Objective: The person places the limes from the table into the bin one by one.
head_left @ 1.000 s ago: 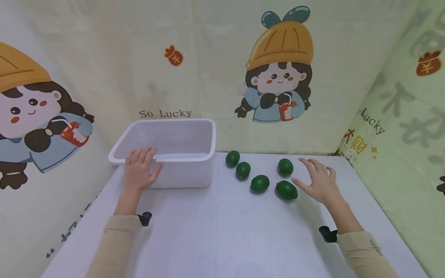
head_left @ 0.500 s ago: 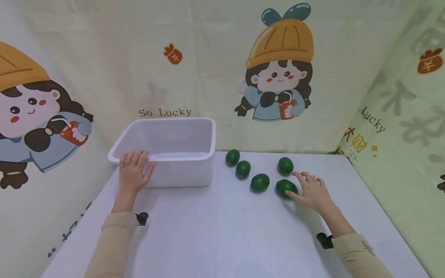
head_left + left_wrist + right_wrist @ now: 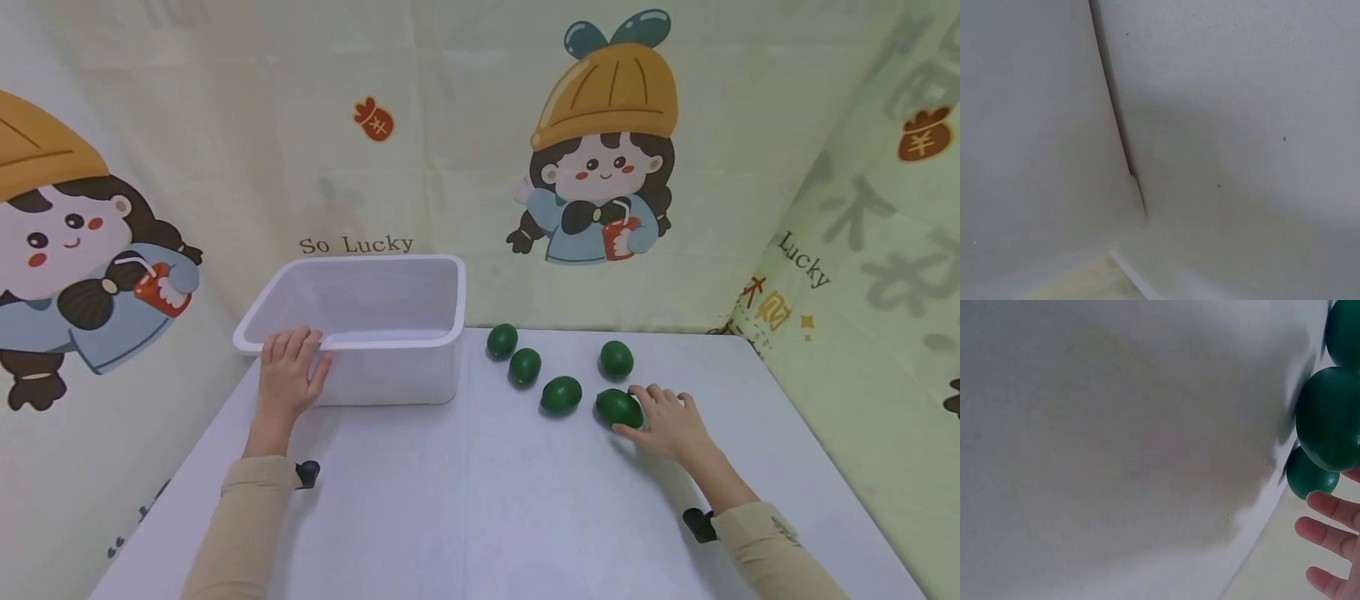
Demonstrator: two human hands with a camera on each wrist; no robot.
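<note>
In the head view, my left hand (image 3: pixel 288 371) holds the front rim of a white plastic bin (image 3: pixel 397 371); its fingers lie over the rim and the thumb lies outside. My right hand (image 3: pixel 667 421) pinches a large green lime (image 3: pixel 618 408), thumb at its near side and index finger at its far side. The right wrist view has the same lime (image 3: pixel 1330 419) at its right edge, with the other fingers (image 3: pixel 1325 534) spread below it. Another lime (image 3: pixel 617 360) lies just behind, and one more lime (image 3: pixel 561 396) sits to the left.
Two limes, a nearer lime (image 3: pixel 524 367) and a farther lime (image 3: pixel 502 342), lie right of the bin. All rest on a white table (image 3: pixel 480 500) backed by a printed cloth (image 3: pixel 450 167). The left wrist view shows the bin's wall (image 3: pixel 1035 144) beside the tabletop.
My right hand has come down and toward me onto the large lime, its fingers drawing in around it. My left hand has slid a little left along the rim.
</note>
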